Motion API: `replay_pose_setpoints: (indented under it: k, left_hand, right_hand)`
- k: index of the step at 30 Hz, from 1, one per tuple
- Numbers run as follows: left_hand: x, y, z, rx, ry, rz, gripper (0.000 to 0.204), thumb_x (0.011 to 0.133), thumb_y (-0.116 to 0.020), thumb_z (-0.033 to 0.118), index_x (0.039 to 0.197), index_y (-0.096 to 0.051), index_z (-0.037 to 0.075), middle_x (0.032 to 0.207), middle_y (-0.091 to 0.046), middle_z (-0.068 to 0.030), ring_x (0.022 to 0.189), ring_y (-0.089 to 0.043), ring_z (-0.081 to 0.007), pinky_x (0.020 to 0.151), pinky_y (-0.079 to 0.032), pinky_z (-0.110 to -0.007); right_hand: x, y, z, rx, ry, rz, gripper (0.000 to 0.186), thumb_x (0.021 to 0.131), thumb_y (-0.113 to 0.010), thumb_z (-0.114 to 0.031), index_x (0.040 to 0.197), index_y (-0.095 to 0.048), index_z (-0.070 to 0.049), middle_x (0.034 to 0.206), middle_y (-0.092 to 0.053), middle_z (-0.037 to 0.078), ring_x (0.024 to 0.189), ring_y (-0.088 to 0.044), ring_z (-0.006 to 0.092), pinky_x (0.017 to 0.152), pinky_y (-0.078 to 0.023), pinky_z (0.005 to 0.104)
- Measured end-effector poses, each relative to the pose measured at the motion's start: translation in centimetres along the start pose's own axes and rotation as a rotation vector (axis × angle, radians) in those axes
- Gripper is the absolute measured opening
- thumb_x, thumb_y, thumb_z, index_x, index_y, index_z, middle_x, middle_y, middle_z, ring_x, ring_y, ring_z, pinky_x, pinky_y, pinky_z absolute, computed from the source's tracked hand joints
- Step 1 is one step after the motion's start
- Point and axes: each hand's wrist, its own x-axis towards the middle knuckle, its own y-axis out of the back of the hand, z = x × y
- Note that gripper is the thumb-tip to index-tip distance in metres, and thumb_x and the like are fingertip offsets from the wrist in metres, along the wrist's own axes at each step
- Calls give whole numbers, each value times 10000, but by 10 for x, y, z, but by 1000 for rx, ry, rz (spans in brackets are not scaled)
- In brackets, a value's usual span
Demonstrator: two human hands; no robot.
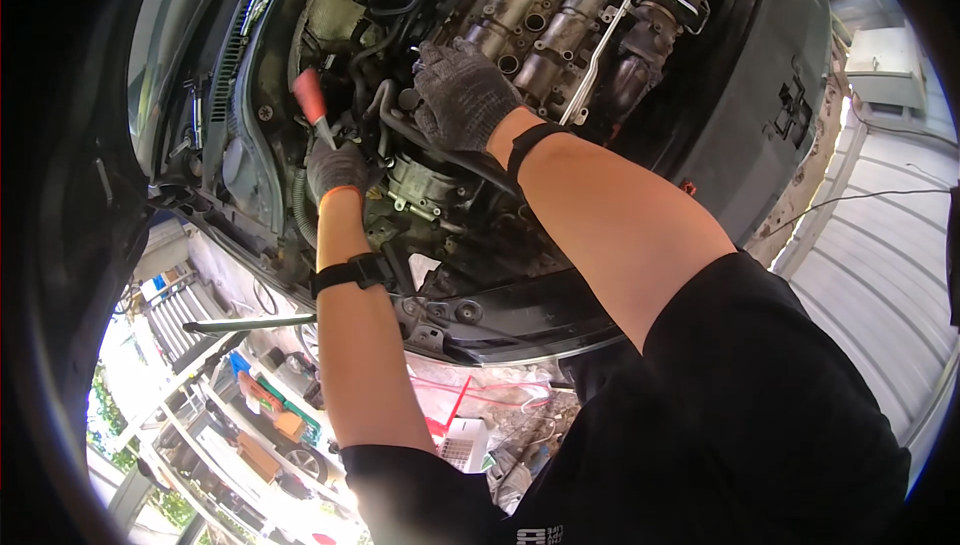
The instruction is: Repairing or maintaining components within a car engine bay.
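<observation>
My left hand (pixel 338 167), in a dark grey knit glove, is closed low in the engine bay. From its fingers rises a tool with a red, flared handle (pixel 311 97) and a grey tapering neck; its lower end is hidden. My right hand (pixel 465 93), gloved likewise, is curled beside the engine's camshaft housings (pixel 545 45), above a black hose (pixel 405 125). A small bright tip shows by its fingers, but whatever it grips is hidden. Just below my left hand sits a grey metal housing (pixel 420 183).
A thin silver pipe (pixel 600 55) runs along the right side of the engine. The dark front panel (pixel 735 95) lies beyond it. A car fender edge (pixel 500 330) crosses below my arms. Cluttered shelves (pixel 265 415) stand at lower left, with a corrugated shutter (pixel 870 255) at right.
</observation>
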Motion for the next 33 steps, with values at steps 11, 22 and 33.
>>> replay_pose_setpoints:
  k: [11,22,33]
  left_hand:
    - [-23,15,19,59,-313,-143,369,955,-637,309,1231,-707,73,1124,-731,-243,1070,-703,-419,928,-538,-469]
    - [-29,12,-3,164,-346,-26,353,972,-642,345,1213,-717,97,1118,-739,-211,1069,-697,-417,909,-538,-494]
    - [-39,2,30,369,-192,31,411,954,-644,449,1223,-716,146,1095,-748,-199,1076,-689,-431,927,-549,-496]
  right_hand:
    - [2,-3,3,34,6,17,373,843,-657,-366,940,-758,-20,1112,-675,234,1116,-633,363,1038,-439,512]
    - [8,3,-8,22,-1,-132,395,845,-667,-373,1013,-748,-25,1166,-668,269,1103,-656,370,1051,-442,522]
    - [-3,-9,3,27,38,83,351,846,-668,-367,928,-746,-35,1164,-660,261,1060,-654,377,984,-469,536]
